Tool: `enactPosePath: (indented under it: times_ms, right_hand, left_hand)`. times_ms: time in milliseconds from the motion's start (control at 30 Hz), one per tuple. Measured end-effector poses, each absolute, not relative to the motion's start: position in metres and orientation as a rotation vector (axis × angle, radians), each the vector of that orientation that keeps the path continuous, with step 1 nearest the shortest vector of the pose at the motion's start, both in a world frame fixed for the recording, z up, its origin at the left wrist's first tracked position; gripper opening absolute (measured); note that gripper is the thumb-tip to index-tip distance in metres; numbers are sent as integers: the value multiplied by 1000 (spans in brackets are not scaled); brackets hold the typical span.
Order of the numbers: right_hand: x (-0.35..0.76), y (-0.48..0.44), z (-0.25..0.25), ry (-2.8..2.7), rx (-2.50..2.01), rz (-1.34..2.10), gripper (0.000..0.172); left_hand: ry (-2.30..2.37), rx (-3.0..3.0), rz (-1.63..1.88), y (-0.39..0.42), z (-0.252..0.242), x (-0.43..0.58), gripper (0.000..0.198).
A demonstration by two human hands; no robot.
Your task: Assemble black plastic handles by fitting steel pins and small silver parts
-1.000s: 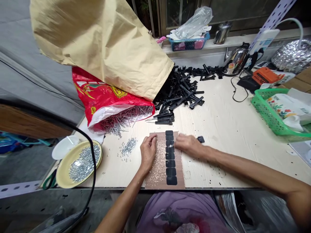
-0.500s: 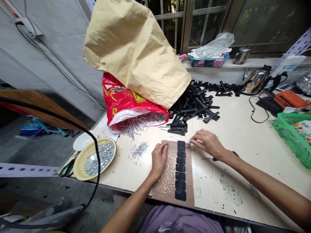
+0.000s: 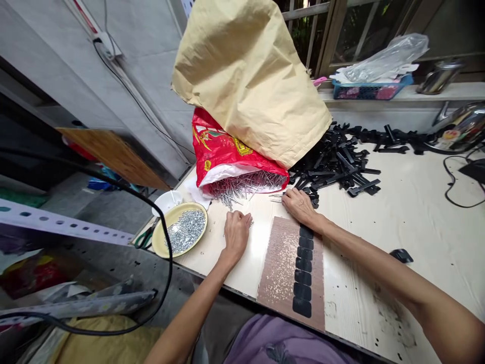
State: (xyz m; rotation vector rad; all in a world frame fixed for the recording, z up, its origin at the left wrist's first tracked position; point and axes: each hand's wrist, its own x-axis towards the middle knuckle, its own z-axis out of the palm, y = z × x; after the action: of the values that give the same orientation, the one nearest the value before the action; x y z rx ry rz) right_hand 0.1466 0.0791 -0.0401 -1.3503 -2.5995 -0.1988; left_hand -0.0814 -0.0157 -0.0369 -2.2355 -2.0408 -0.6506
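Observation:
My left hand (image 3: pixel 237 233) is closed, its fingers curled down over a small heap of tiny shiny metal rings that it mostly covers. What its fingertips pinch, if anything, is hidden. My right hand (image 3: pixel 300 206) lies beyond the board's top edge, fingers bent down over a row of black plastic handles (image 3: pixel 313 198) with thin metal rods. Rod tips stick out left of the fingers. Between my arms lies a brown board (image 3: pixel 278 263) with worn speckles and a column of black rounded pads (image 3: pixel 303 273).
A yellow dish (image 3: pixel 185 231) of metal rings stands at the left table edge, by green-handled scissors (image 3: pixel 144 238). Behind are a red bag (image 3: pixel 227 151) spilling metal pins, a tan sack (image 3: pixel 250 86) and a heap of black plastic parts (image 3: pixel 344 162). A black cable (image 3: pixel 166 242) hangs in front.
My left hand has gone from the board's edge to the ring heap. My right hand has moved from right of the board to the row of black handles. The view has swung left.

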Motion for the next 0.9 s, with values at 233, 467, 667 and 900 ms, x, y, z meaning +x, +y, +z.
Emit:
enactPosePath:
  times_ms: [233,467,667,900]
  right_hand:
    - [159,52,-18,-2351,-1103,-33,27]
    - [150,15,1,-2179,-1053,252,27]
    - [137,-11,1,-2250,-1140,269,27]
    - [132,-18,2,-2265,-1240,205,26]
  left_hand:
    - [-2011,-2366,-458,1,-42,-80,23]
    - [-1989,-2458,-715,0,-35,-82,19]
    - [-2369,-2338,-1514,-7,-26,-65,18]
    - [-2488,-2183,-2405,-21,-11,-33,25]
